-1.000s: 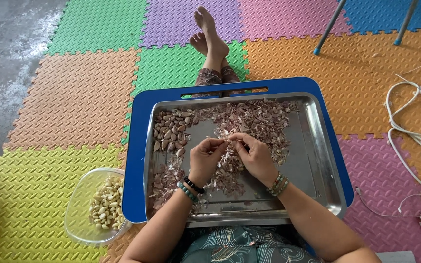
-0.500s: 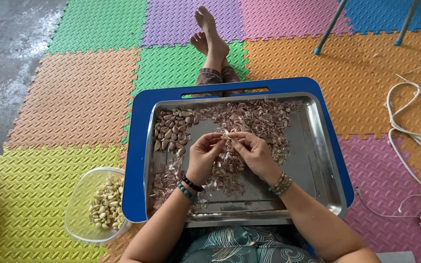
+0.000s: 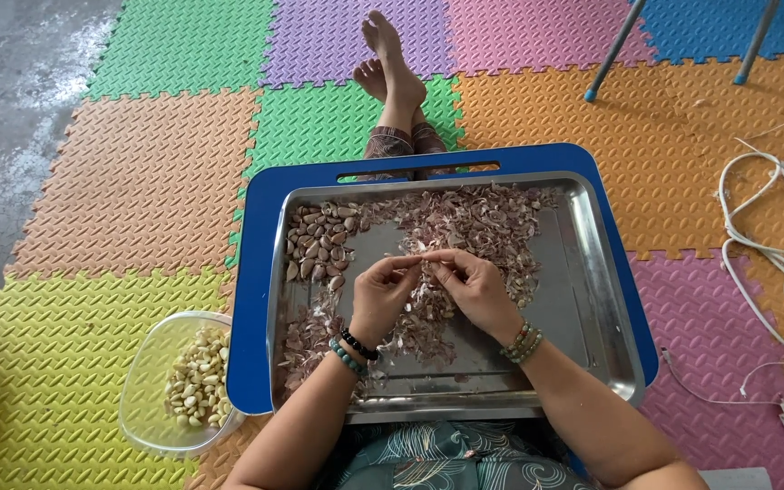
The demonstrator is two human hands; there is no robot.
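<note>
Both hands [image 3: 428, 286] now meet over husk-strewn tray [image 3: 605, 299]; bowl [image 3: 151, 363] holds peeled cloves [image 3: 197, 381].

The person is wearing beaded bracelets, a dark one and a teal one at the left hand [image 3: 383, 295] and a mixed-colour pair at the right hand [image 3: 475, 289]. Both forearms are showing bare, and teal leaf-patterned fabric is covering the lap; the feet are going bare.

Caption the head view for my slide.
Both hands peel a garlic clove over a metal tray of skins.
</note>
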